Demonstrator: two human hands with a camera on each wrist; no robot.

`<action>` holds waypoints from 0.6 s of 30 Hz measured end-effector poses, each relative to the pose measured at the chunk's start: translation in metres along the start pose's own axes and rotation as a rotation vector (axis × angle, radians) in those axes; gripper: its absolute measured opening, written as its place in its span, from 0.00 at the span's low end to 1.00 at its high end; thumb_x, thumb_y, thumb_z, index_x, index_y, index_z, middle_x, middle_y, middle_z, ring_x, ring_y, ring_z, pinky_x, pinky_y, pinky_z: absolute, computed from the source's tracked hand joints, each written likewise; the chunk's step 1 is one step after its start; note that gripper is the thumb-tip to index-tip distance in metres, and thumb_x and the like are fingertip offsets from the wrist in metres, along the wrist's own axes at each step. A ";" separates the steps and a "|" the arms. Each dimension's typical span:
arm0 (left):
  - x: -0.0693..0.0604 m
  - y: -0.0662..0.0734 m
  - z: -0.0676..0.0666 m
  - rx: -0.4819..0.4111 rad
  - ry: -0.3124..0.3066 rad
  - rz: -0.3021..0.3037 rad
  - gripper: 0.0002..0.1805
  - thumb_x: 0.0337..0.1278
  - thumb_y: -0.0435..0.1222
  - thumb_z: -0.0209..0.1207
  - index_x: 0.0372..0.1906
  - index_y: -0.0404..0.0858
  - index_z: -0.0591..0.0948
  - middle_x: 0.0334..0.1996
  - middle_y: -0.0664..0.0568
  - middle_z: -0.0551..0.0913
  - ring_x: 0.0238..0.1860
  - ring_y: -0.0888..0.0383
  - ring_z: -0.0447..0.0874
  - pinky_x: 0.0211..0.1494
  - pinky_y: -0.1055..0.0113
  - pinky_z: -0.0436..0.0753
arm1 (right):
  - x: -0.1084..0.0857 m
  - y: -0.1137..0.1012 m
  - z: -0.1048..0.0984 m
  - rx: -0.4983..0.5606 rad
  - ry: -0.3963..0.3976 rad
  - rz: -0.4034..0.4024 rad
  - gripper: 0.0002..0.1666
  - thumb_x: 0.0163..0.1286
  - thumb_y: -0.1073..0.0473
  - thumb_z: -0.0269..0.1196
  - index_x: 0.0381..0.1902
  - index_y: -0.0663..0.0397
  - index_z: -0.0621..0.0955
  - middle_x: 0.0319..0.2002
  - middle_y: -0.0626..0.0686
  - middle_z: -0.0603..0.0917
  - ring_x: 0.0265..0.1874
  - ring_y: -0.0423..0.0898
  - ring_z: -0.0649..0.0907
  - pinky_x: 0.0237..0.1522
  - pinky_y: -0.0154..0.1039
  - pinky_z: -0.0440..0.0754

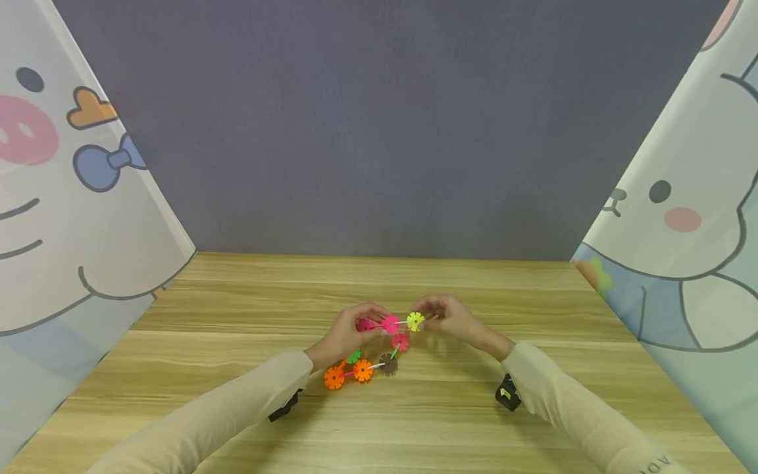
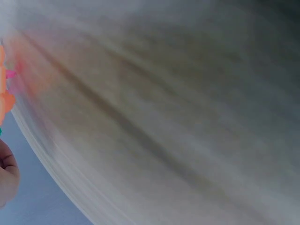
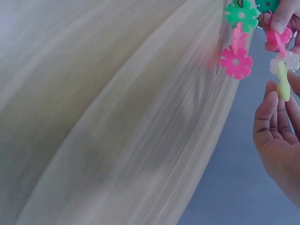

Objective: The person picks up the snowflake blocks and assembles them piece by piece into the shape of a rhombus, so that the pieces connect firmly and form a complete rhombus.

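A chain of slotted plastic snowflake discs hangs between the hands. My left hand [image 1: 351, 328] grips the chain at a pink disc [image 1: 390, 324] and the magenta disc beside it. With finger and thumb, my right hand [image 1: 456, 317] pinches a yellow disc [image 1: 416, 321], seen edge-on in the right wrist view. A white disc [image 3: 283, 61] joins the yellow one to the pink part. Below the hands run a lower pink disc [image 1: 400, 342], a dark disc [image 1: 388, 364], orange discs [image 1: 363, 370] and a green disc [image 1: 353, 356]. Sleeve fabric fills most of both wrist views.
Below the hands lies a wood-grain table [image 1: 438, 421]. A dark grey panel [image 1: 379, 131] rises at its back edge, and cartoon-printed panels [image 1: 681, 276] flank both sides. A black device [image 1: 508, 393] sits under the right forearm, another [image 1: 285, 406] under the left.
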State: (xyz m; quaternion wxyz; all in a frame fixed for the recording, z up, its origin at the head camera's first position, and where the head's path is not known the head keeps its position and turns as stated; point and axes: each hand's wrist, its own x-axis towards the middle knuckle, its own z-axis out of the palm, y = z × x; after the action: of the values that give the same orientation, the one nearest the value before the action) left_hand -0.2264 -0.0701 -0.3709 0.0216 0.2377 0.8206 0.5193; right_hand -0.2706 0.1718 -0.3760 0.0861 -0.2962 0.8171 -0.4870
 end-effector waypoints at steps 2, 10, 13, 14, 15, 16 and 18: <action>0.000 -0.001 0.000 0.004 0.007 0.005 0.16 0.51 0.27 0.60 0.48 0.34 0.77 0.42 0.43 0.82 0.46 0.49 0.79 0.43 0.67 0.78 | -0.002 0.001 -0.001 0.002 0.001 0.006 0.17 0.57 0.69 0.62 0.46 0.67 0.77 0.39 0.63 0.81 0.36 0.49 0.80 0.37 0.33 0.79; 0.000 -0.005 0.000 0.008 0.010 0.023 0.16 0.52 0.27 0.60 0.48 0.34 0.77 0.42 0.42 0.82 0.45 0.49 0.79 0.45 0.65 0.79 | -0.007 0.009 0.001 0.063 -0.011 0.086 0.20 0.57 0.71 0.60 0.49 0.71 0.74 0.44 0.65 0.79 0.42 0.56 0.79 0.42 0.35 0.80; 0.000 -0.005 -0.001 0.003 0.007 0.017 0.16 0.52 0.27 0.60 0.48 0.34 0.77 0.43 0.43 0.82 0.46 0.49 0.79 0.45 0.64 0.79 | -0.005 0.014 0.004 0.079 -0.018 0.088 0.21 0.56 0.73 0.60 0.49 0.73 0.73 0.44 0.67 0.79 0.42 0.57 0.80 0.42 0.35 0.80; 0.000 -0.005 -0.001 0.001 0.007 0.015 0.16 0.52 0.27 0.60 0.48 0.34 0.77 0.43 0.43 0.81 0.46 0.49 0.79 0.45 0.64 0.79 | -0.005 0.015 0.006 0.082 -0.018 0.087 0.21 0.56 0.73 0.60 0.49 0.74 0.72 0.44 0.67 0.79 0.42 0.56 0.80 0.42 0.35 0.80; 0.000 -0.005 -0.001 0.001 0.009 0.014 0.16 0.52 0.27 0.60 0.48 0.34 0.77 0.43 0.43 0.81 0.46 0.49 0.79 0.45 0.64 0.79 | -0.004 0.016 0.007 0.084 -0.020 0.088 0.21 0.56 0.73 0.60 0.49 0.74 0.72 0.44 0.67 0.79 0.41 0.56 0.80 0.42 0.35 0.80; 0.000 -0.005 0.000 0.000 0.010 0.014 0.16 0.52 0.27 0.60 0.48 0.34 0.77 0.43 0.43 0.81 0.46 0.49 0.79 0.45 0.64 0.79 | -0.004 0.016 0.008 0.082 -0.023 0.086 0.21 0.56 0.73 0.61 0.49 0.75 0.72 0.43 0.68 0.79 0.41 0.56 0.80 0.42 0.35 0.80; 0.000 -0.004 0.000 -0.005 0.013 0.011 0.16 0.52 0.27 0.60 0.48 0.34 0.77 0.43 0.43 0.81 0.46 0.49 0.79 0.45 0.63 0.79 | -0.002 0.017 0.011 0.087 -0.029 0.089 0.22 0.55 0.73 0.61 0.49 0.76 0.72 0.43 0.69 0.79 0.41 0.57 0.80 0.42 0.37 0.81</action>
State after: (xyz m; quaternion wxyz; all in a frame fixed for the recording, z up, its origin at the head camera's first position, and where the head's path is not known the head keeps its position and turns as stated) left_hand -0.2277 -0.0720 -0.3743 0.0141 0.2390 0.8180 0.5231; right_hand -0.2709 0.1712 -0.3966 0.1321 -0.2627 0.8061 -0.5135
